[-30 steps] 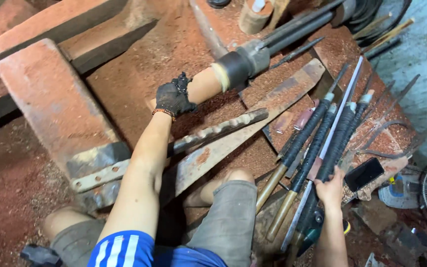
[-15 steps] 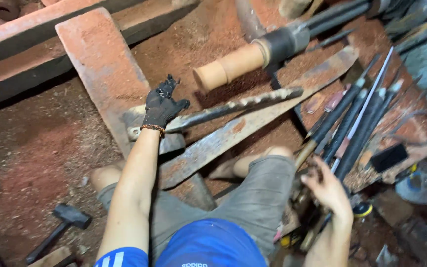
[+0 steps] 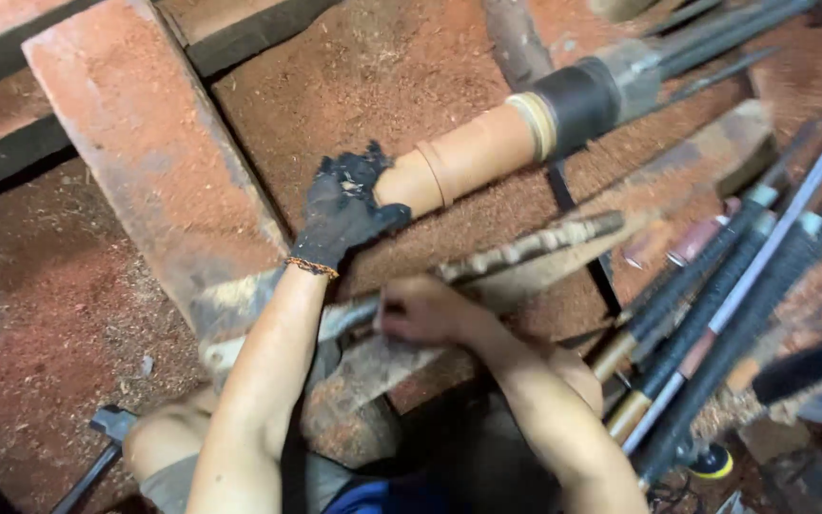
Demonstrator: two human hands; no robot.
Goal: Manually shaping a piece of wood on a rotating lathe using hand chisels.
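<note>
A hammer (image 3: 97, 447) is lying at the lower left on ground covered in fine reddish sawdust (image 3: 40, 314). A broad, flat beam (image 3: 145, 162), dusted the same red, is slanting from the top left down toward the middle, with darker timbers (image 3: 11, 157) lying behind it.

The left hand (image 3: 344, 209), in a black, grimy glove, is pressing against the free end of the turned wood (image 3: 468, 157), fingers spread and curled over that end. The wood is a smooth, pale-brown cylinder with shallow grooves around it, lying above the middle of the view and running up to the right into a black collar (image 3: 577, 100) and a grey metal shaft (image 3: 677, 52).

The bare right hand (image 3: 420, 309) is lying just below the middle, its fingers closed around the near end of a long, knobbly rod (image 3: 525, 249) that is resting across a flat, dusty bar (image 3: 639, 205) beneath the wood. Motion blur is softening the hand, so the exact grip is hard to read.

At the right edge, a row of long tools (image 3: 715, 314) with dark wrapped shafts and wooden handles is leaning side by side, and a black brush (image 3: 792, 373) is lying across them.
</note>
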